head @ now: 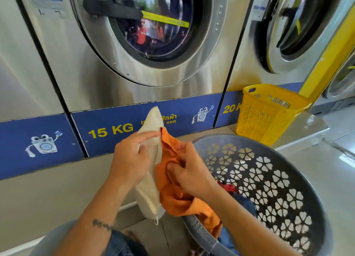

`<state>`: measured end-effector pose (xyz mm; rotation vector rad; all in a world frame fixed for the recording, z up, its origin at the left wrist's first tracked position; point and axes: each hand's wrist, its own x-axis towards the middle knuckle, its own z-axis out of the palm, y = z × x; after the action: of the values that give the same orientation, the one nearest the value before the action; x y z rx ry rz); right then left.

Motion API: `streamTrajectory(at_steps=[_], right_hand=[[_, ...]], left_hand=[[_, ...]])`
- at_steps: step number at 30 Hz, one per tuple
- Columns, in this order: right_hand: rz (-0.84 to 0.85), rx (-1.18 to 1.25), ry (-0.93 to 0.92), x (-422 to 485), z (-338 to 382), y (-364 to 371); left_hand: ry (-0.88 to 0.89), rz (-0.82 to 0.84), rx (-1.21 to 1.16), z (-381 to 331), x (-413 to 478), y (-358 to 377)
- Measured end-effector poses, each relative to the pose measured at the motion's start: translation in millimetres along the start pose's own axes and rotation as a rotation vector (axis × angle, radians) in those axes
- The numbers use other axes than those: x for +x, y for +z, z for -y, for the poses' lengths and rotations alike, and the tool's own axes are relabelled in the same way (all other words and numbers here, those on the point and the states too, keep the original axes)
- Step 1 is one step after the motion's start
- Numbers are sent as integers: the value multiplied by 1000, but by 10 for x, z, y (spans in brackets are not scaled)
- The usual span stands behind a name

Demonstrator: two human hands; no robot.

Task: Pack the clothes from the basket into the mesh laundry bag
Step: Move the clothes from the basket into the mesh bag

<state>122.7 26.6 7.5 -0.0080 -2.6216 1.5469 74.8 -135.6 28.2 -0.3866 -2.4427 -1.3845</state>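
Pinching the cream mesh laundry bag [149, 196] w/ my left hand [130, 159], fingers curled round its edge; bag hangs upright just left of the grey basket [240, 137]. Right hand [190, 171] fingers grip an orange garment [172, 198], bunched vs the bag's side, tail draped over the basket rim. Red & blue clothes [244, 200] lie inside. Beyond: yellow hamper [269, 111], then 15 KG washer [96, 73].

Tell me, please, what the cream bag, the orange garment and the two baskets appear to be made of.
Cream bag: fine mesh fabric, probably synthetic; tiny holes show near its upper edge.
Orange garment: soft matte cloth, fibre unclear; it creases and drapes.
Grey basket: moulded plastic, slight sheen, heart-shaped cut-outs.
Yellow basket: glossy plastic, slotted lattice walls.
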Motion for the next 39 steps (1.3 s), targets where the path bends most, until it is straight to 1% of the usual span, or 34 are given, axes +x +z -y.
streamTrajectory(at_steps=[2, 4, 6, 8, 9, 10, 11, 12, 13, 14, 15, 16, 17, 19, 20, 22, 26, 28, 31, 33, 34, 36, 37, 39], right_hand=[[31, -176, -31, 14, -97, 134], [89, -270, -123, 7, -76, 190], [199, -431, -230, 47, -87, 233], [336, -649, -263, 77, -76, 226], [365, -678, -263, 89, -87, 204], [351, -630, -268, 90, -96, 176], [286, -561, -277, 78, -109, 141], [184, -517, -285, 56, -135, 111], [71, -526, -271, 24, -165, 88], [-8, -562, -208, -7, -199, 66], [-26, -580, -95, -34, -233, 49], [9, -547, 24, -56, -277, 43], [63, -477, 103, -67, -336, 43], [133, -332, 163, -65, -465, 43], [126, -282, 159, -67, -505, 44], [56, -248, 117, -67, -519, 35], [-65, -332, 45, -76, -330, 25], [-158, -326, 15, -76, -165, 14], [-297, -164, -37, -49, 103, 36], [-313, -140, -69, 5, 175, 118], [-285, -186, -87, 35, 158, 182], [-168, -382, -184, 95, 15, 312], [-72, -513, -242, 114, -72, 364], [181, -823, -311, 130, -228, 428]], left_hand=[[-29, 28, -15, 50, -11, -7], [-23, 64, -24, 86, -24, -11], [-27, 90, -40, 105, -26, -22], [-46, 93, -73, 88, -20, -54], [-54, 90, -94, 76, -16, -73], [-59, 85, -114, 73, -13, -89], [-59, 75, -129, 74, -10, -101], [-61, 60, -134, 82, -8, -105], [-65, 47, -132, 92, -9, -101], [-71, 40, -127, 101, -14, -91], [-75, 39, -123, 101, -19, -78], [-71, 45, -117, 97, -28, -62], [-62, 56, -105, 84, -38, -45], [-44, 80, -63, 57, -54, -16], [-37, 87, -47, 48, -59, -6], [-17, 95, -29, 44, -66, 4], [-4, 95, -2, 51, -72, 0], [2, 89, -7, 33, -62, -5], [47, 104, -70, -43, -54, -17], [47, 104, -128, -67, -35, -33], [33, 96, -150, -62, -22, -44], [-1, 83, -166, -36, -5, -74], [-20, 82, -165, -22, -7, -87], [-62, 78, -150, -3, -25, -105]])
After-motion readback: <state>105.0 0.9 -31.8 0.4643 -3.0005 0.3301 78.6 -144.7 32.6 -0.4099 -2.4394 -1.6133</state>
